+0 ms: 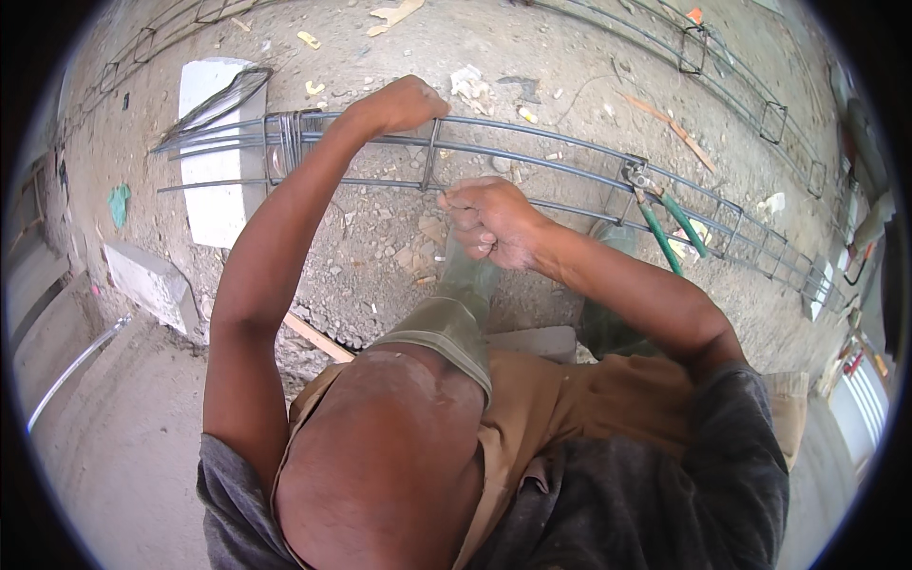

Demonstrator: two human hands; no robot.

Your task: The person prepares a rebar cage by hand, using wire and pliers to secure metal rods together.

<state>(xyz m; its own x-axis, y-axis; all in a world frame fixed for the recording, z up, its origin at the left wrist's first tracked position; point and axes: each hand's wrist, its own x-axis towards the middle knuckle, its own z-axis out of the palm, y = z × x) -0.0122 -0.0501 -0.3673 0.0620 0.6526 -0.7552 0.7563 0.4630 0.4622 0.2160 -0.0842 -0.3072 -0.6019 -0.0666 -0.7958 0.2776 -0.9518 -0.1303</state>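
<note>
A long rebar cage of several steel bars, joined by square stirrups, stretches across in front of me. My left hand is closed at the far bar, by the top corner of a stirrup; its fingertips are hidden. Close to that stirrup's near corner, my right hand has its fingers pinched together; whatever they hold is too small to make out. Green-handled pincers rest with their jaws on the cage to the right. Wire is wound around the bars at the left.
A white block lies under the cage's left end, with loose wires over it. Another pale block sits nearer. More rebar cages lie at the far side. My boots stand on rubble-strewn ground, with wood strips about.
</note>
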